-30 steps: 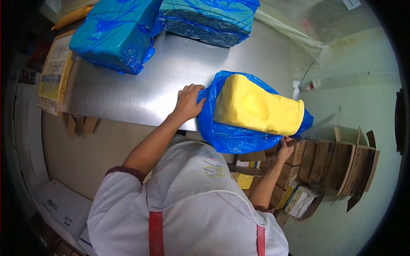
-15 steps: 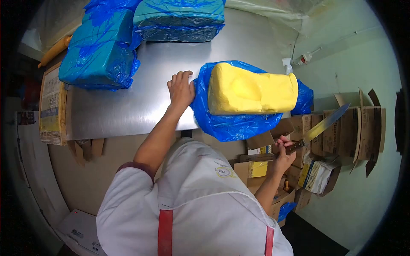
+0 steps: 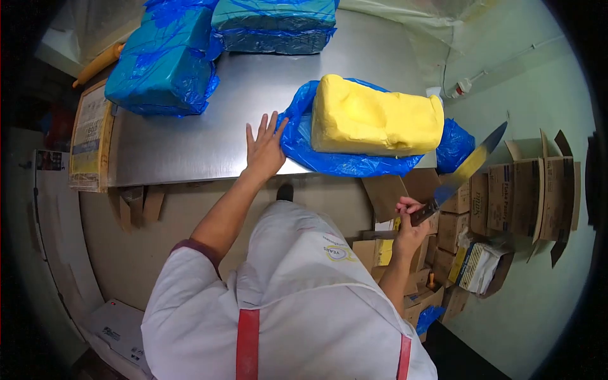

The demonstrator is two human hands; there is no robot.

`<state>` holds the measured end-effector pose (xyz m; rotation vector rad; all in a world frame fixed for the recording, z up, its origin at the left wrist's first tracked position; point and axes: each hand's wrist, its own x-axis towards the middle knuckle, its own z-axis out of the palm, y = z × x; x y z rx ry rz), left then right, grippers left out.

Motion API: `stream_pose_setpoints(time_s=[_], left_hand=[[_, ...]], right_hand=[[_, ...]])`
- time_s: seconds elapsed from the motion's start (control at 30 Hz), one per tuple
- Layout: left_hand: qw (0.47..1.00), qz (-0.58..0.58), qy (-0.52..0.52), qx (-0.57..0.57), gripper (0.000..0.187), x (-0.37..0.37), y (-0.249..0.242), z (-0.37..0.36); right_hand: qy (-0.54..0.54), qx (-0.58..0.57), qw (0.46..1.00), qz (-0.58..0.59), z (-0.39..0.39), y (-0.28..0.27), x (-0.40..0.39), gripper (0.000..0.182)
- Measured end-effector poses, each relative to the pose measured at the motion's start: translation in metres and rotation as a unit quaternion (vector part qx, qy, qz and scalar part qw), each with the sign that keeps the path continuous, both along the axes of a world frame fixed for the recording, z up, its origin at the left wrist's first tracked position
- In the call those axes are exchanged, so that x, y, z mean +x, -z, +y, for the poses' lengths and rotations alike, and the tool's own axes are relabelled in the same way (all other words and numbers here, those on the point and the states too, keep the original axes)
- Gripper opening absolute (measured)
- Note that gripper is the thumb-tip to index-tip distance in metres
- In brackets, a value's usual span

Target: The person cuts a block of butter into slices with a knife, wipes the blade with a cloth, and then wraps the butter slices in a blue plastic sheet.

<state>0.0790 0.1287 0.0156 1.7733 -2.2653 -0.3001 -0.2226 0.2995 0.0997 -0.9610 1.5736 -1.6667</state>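
Note:
A large, soft-looking yellow block of butter or margarine [image 3: 380,123] lies on an opened blue plastic sheet [image 3: 297,136] near the table's front edge. A shallow hollow marks its top. My left hand [image 3: 265,152] is open, fingers spread over the metal table, fingertips at the sheet's left edge. In front of the table, to the right, my right hand [image 3: 411,228] is closed around the handle of a long, broad knife [image 3: 467,168]. Its blade points up and to the right, apart from the block, with a yellow sheen on part of it.
Blue-wrapped blocks [image 3: 161,79] stand at the back left of the metal table [image 3: 221,139]. Beside them are a rolling pin [image 3: 98,65] and a wooden-edged box [image 3: 92,139]. Cardboard boxes [image 3: 525,193] crowd the right wall and the floor below the knife.
My left hand's fingers have spread apart. The knife has swung to point more steeply upward. Less of the plastic sheet shows in front of the block, and the whole view has shifted slightly.

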Motion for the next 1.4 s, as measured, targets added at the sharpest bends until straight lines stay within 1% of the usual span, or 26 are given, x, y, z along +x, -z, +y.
stream_pose_setpoints(time_s=[0.03,0.1,0.2,0.23,0.3,0.33,0.37,0.4,0.47,0.5,0.57,0.6,0.63,0.67,0.7,0.77,0.8,0.83,0.9,0.97,1.07,1.2,1.4], left_hand=[[1.000,-0.003,-0.012,-0.003,0.061,0.003,0.002,0.000],[1.000,-0.003,-0.024,0.001,0.058,0.007,0.004,0.003],[0.996,0.081,0.009,0.031,0.056,0.020,0.011,-0.003],[0.984,0.175,0.003,0.020,0.056,0.019,0.011,-0.003],[0.934,0.356,-0.005,0.002,0.058,0.018,0.010,0.007],[0.965,0.262,0.008,-0.011,0.065,0.011,0.005,0.015],[0.984,0.176,0.018,-0.012,0.069,0.005,0.005,0.023],[0.996,0.089,0.028,-0.013,0.072,0.002,0.006,0.029],[0.996,0.079,0.029,-0.025,0.072,0.002,-0.001,0.033],[0.996,0.073,0.031,-0.030,0.072,0.003,-0.003,0.030],[0.989,0.143,0.036,-0.001,0.067,0.018,0.000,0.021],[0.983,0.177,0.039,0.015,0.064,0.027,0.002,0.014],[0.970,0.242,0.015,-0.011,0.053,0.032,-0.014,0.004],[0.970,0.240,0.004,-0.045,0.045,0.037,-0.027,-0.010],[0.952,0.302,0.007,-0.044,0.041,0.041,-0.039,-0.029],[0.943,0.331,0.026,0.013,0.038,0.032,-0.088,-0.069],[0.930,0.358,0.053,0.055,0.037,0.025,-0.103,-0.090],[0.915,0.384,0.080,0.097,0.037,0.016,-0.115,-0.109],[0.922,0.352,0.123,0.103,0.038,-0.008,-0.138,-0.137],[0.918,0.341,0.149,0.140,0.039,-0.025,-0.147,-0.160],[0.917,0.312,0.164,0.185,0.043,-0.040,-0.145,-0.179],[0.916,0.277,0.173,0.231,0.048,-0.047,-0.142,-0.186],[0.906,0.247,0.226,0.259,0.057,-0.045,-0.136,-0.210]], right_hand=[[0.016,0.003,1.000,-0.017,0.003,-0.006,0.007,0.015],[0.004,0.002,1.000,-0.004,0.015,-0.001,0.006,0.014],[-0.001,-0.016,1.000,0.003,0.024,-0.005,0.012,0.010],[0.002,-0.024,1.000,0.002,0.025,-0.010,0.015,0.010],[0.013,0.019,1.000,0.012,0.022,-0.027,0.018,0.014],[0.019,0.041,0.999,0.016,0.018,-0.037,0.021,0.018],[0.032,0.050,0.997,0.046,0.009,-0.047,0.026,0.022],[0.010,0.075,0.996,0.047,0.001,-0.059,0.031,0.023],[-0.034,0.121,0.991,0.047,-0.018,-0.088,0.041,0.024],[-0.064,0.149,0.984,0.074,-0.026,-0.103,0.050,0.024],[-0.124,0.209,0.962,0.126,-0.040,-0.126,0.069,0.024],[-0.141,0.208,0.955,0.158,-0.046,-0.128,0.076,0.023],[-0.156,0.206,0.947,0.190,-0.052,-0.129,0.082,0.023],[-0.172,0.204,0.938,0.221,-0.057,-0.129,0.089,0.023],[-0.183,0.210,0.927,0.251,-0.061,-0.129,0.096,0.019],[-0.185,0.217,0.901,0.328,-0.068,-0.130,0.108,0.018],[-0.186,0.220,0.885,0.365,-0.072,-0.129,0.113,0.018],[-0.191,0.227,0.878,0.377,-0.074,-0.125,0.116,0.019],[-0.193,0.241,0.872,0.380,-0.077,-0.121,0.119,0.020],[-0.197,0.253,0.867,0.382,-0.079,-0.119,0.122,0.020],[-0.200,0.259,0.863,0.383,-0.082,-0.116,0.123,0.021],[-0.205,0.269,0.860,0.383,-0.084,-0.113,0.124,0.022],[-0.226,0.275,0.848,0.392,-0.085,-0.112,0.124,0.022]])
